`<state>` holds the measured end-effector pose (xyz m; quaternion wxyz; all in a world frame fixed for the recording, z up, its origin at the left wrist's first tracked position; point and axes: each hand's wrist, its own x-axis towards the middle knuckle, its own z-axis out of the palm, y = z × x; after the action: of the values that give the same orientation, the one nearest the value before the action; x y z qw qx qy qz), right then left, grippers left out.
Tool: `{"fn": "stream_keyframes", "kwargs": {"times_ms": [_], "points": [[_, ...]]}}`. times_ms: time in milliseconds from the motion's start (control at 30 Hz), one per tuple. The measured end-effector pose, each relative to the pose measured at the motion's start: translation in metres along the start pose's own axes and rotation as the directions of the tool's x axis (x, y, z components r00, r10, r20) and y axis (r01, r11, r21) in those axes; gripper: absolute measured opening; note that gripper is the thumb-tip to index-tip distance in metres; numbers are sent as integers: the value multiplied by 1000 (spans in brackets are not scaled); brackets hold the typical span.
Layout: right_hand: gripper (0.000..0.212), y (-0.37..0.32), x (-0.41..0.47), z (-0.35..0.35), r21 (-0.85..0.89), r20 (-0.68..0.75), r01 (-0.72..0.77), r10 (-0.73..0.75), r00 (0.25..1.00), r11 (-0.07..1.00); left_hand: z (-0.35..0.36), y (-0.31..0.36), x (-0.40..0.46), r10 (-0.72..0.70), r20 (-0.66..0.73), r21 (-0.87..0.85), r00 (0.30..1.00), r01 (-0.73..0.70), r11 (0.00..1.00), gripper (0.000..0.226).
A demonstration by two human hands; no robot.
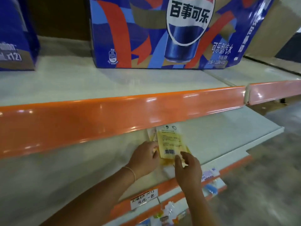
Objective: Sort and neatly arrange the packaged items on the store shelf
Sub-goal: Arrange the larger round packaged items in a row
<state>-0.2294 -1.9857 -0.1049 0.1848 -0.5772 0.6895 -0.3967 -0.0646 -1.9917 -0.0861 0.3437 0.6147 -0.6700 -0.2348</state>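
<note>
Both hands pinch a yellow packet (171, 142) lying barcode-up on the lower shelf (219, 136): the left hand (145, 159) at its left edge, the right hand (187, 170) at its near corner. Above, a Pepsi carton (146, 38) stands on the upper shelf (81, 85).

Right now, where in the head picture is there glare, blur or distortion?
In the head view, bright glare spots sit on the orange shelf edge; the lower right floor and lower shelves are smeared by blur; the wide lens bends the shelves; the barcode on the yellow packet stays readable as bars.
</note>
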Motion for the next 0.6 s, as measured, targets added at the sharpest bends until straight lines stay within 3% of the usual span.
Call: {"fn": "stream_keyframes", "kwargs": {"times_ms": [133,200,333,400,500,600], "points": [[33,6,12,-4,-57,-34,-45,43,998,997,10,5,17,-231,78,-103,970,238,966,9],[38,3,22,-6,-70,5,-66,66,998,995,15,7,25,-325,129,-154,937,343,927,11],[45,1,39,-9,-45,116,-126,130,985,991,25,16,35,-530,247,-428,812,582,692,18],[48,4,45,-9,3,157,-161,158,975,987,30,21,41,-581,285,-501,763,635,588,24],[48,10,51,-13,11,170,-144,140,975,989,38,24,47,-617,250,-515,746,642,568,32],[42,15,55,-21,68,164,-149,136,977,987,40,27,46,-619,175,-440,765,623,646,22]]}}
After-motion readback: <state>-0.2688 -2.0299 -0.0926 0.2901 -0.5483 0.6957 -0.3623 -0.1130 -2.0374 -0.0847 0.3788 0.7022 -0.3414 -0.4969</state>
